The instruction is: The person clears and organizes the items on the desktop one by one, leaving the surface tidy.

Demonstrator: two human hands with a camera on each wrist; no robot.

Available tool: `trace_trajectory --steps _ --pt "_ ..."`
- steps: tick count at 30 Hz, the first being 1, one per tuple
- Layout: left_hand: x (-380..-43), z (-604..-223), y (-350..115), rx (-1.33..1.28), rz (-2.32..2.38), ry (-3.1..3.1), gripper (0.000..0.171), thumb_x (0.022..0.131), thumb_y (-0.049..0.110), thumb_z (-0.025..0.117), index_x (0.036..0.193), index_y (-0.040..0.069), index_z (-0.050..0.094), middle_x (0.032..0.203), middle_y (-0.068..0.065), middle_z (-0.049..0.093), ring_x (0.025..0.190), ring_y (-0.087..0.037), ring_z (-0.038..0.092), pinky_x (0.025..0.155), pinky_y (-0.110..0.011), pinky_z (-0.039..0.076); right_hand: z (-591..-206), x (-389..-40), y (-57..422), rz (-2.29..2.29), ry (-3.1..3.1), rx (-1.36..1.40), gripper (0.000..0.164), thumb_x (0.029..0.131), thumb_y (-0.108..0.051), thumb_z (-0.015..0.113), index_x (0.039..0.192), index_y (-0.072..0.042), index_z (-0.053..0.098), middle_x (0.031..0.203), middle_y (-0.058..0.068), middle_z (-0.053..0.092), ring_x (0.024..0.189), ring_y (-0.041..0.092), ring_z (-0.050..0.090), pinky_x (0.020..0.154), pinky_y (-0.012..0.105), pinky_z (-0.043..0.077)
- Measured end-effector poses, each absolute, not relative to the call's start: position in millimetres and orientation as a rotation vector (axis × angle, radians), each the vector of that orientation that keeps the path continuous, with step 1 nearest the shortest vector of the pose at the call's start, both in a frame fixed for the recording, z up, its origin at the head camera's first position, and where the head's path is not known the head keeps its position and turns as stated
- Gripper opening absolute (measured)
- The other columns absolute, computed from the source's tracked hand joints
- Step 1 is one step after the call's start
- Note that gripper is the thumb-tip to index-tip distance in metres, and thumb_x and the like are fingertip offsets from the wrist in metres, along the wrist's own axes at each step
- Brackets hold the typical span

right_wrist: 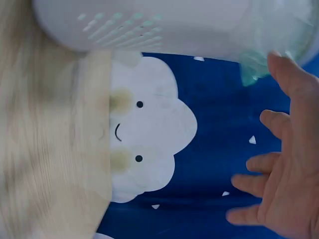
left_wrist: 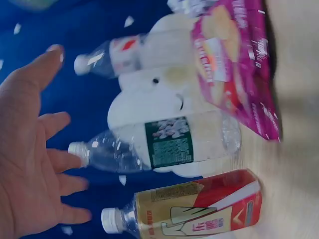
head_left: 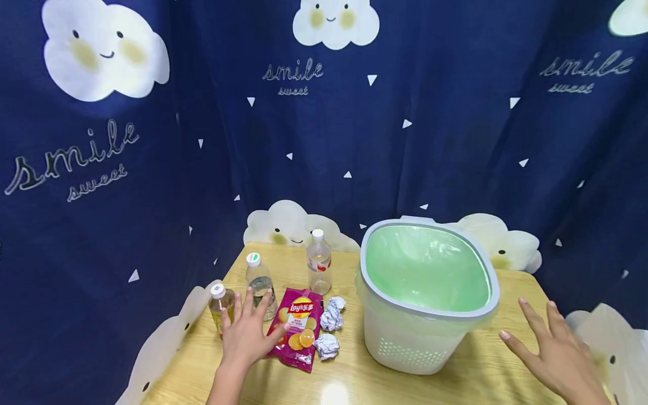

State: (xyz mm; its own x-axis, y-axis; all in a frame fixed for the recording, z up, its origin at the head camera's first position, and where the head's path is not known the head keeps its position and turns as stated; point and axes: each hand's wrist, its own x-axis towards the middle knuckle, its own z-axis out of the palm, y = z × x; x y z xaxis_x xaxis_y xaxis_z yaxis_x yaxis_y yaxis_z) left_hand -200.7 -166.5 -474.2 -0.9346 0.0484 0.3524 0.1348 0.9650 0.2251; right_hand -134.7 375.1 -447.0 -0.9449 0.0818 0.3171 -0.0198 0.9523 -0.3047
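My left hand (head_left: pixel 246 332), fingers spread, hovers over the left side of the table near a purple Lay's chip bag (head_left: pixel 297 326) and a clear bottle with a dark green label (left_wrist: pixel 168 142). It holds nothing. Beside these stands a golden drink bottle (left_wrist: pixel 199 204) with a red base and white cap. A clear bottle with a red and white label (head_left: pixel 319 263) stands behind the bag. Two crumpled paper balls (head_left: pixel 327 346) lie at the bag's right. My right hand (head_left: pixel 559 357), also spread and holding nothing, is to the right of a white trash bin (head_left: pixel 410 343), apart from it.
The bin has a grey rim (head_left: pixel 493 287) and a green plastic liner (head_left: pixel 425 264) inside; it stands right of the table's middle. A dark blue curtain (head_left: pixel 324 129) with clouds hangs behind and around the wooden table (head_left: pixel 283 388).
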Motion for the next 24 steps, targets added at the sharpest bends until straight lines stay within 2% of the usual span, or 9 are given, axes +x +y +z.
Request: trace_trajectory --steps 5,7,9,12,14,16,19,21,24 --pt "-203 -475 -162 -0.058 -0.608 -2.742 0.083 0.072 0.06 0.067 0.138 0.014 0.045 0.14 -0.025 0.035 0.125 -0.046 0.033 0.09 -0.067 0.028 -446 -133 371 0.661 -2.668 0.019 0.085 0.086 -0.036 0.065 0.148 -0.006 0.015 0.145 0.035 0.01 0.128 0.056 0.012 0.089 0.072 0.015" --pt "-205 -476 -161 -0.042 -0.671 -2.742 0.081 0.073 0.058 0.068 0.138 0.014 0.045 0.14 -0.024 0.037 0.123 -0.045 0.037 0.089 -0.066 0.031 -446 -133 368 0.711 -2.633 0.034 0.083 0.086 -0.031 0.066 0.147 -0.003 0.018 0.139 0.038 0.022 0.125 0.055 0.021 0.091 0.07 0.017" --pt "-206 -478 -161 -0.031 -0.702 -2.741 0.08 0.073 0.056 0.069 0.137 0.014 0.047 0.138 -0.022 0.04 0.12 -0.043 0.041 0.088 -0.064 0.034 -445 -134 365 0.738 -2.589 0.046 0.081 0.084 -0.026 0.069 0.145 0.0 0.024 0.133 0.037 0.033 0.116 0.055 0.035 0.086 0.067 0.027" --pt "-208 -482 -160 -0.029 -0.734 -2.726 0.076 0.074 0.053 0.07 0.135 0.013 0.05 0.133 -0.02 0.045 0.116 -0.042 0.045 0.085 -0.062 0.037 -438 -133 360 0.784 -2.556 0.014 0.077 0.084 -0.023 0.07 0.143 0.003 0.029 0.129 0.036 0.039 0.1 0.054 0.047 0.073 0.062 0.036" --pt "-209 -484 -159 -0.037 -0.748 -2.699 0.074 0.074 0.053 0.07 0.132 0.011 0.052 0.13 -0.019 0.049 0.113 -0.04 0.048 0.083 -0.06 0.039 -434 -133 357 0.82 -2.523 -0.002 0.074 0.084 -0.022 0.07 0.142 0.002 0.031 0.131 0.032 0.041 0.108 0.03 0.054 0.075 0.046 0.045" --pt "-208 -488 -157 -0.038 -0.772 -2.672 0.07 0.074 0.051 0.07 0.13 0.011 0.055 0.127 -0.018 0.052 0.111 -0.039 0.05 0.082 -0.059 0.04 -432 -133 354 0.863 -2.463 -0.002 0.07 0.084 -0.018 0.07 0.142 -0.001 0.034 0.138 0.012 0.043 0.109 0.006 0.051 0.079 0.027 0.043" --pt "-206 -495 -154 -0.038 -0.827 -2.625 0.065 0.074 0.048 0.072 0.126 0.011 0.058 0.123 -0.016 0.055 0.108 -0.038 0.053 0.082 -0.057 0.041 -435 -132 348 0.948 -2.327 0.039 0.066 0.081 -0.008 0.072 0.139 -0.006 0.042 0.129 -0.017 0.046 0.097 -0.02 0.04 0.071 0.005 0.031" --pt "-204 -500 -151 -0.039 -0.871 -2.59 0.063 0.073 0.044 0.075 0.124 0.01 0.059 0.12 -0.015 0.057 0.106 -0.038 0.054 0.082 -0.056 0.041 -436 -132 343 1.006 -2.264 0.055 0.065 0.08 -0.001 0.071 0.138 -0.008 0.044 0.121 -0.029 0.044 0.1 -0.016 0.044 0.075 0.004 0.031" --pt "-202 -508 -145 -0.054 -0.95 -2.534 0.064 0.07 0.04 0.078 0.122 0.008 0.06 0.12 -0.015 0.058 0.106 -0.037 0.054 0.084 -0.054 0.042 -435 -133 336 1.077 -2.241 0.051 0.065 0.082 0.0 0.068 0.14 -0.011 0.042 0.123 -0.024 0.046 0.104 -0.012 0.045 0.078 0.005 0.032"
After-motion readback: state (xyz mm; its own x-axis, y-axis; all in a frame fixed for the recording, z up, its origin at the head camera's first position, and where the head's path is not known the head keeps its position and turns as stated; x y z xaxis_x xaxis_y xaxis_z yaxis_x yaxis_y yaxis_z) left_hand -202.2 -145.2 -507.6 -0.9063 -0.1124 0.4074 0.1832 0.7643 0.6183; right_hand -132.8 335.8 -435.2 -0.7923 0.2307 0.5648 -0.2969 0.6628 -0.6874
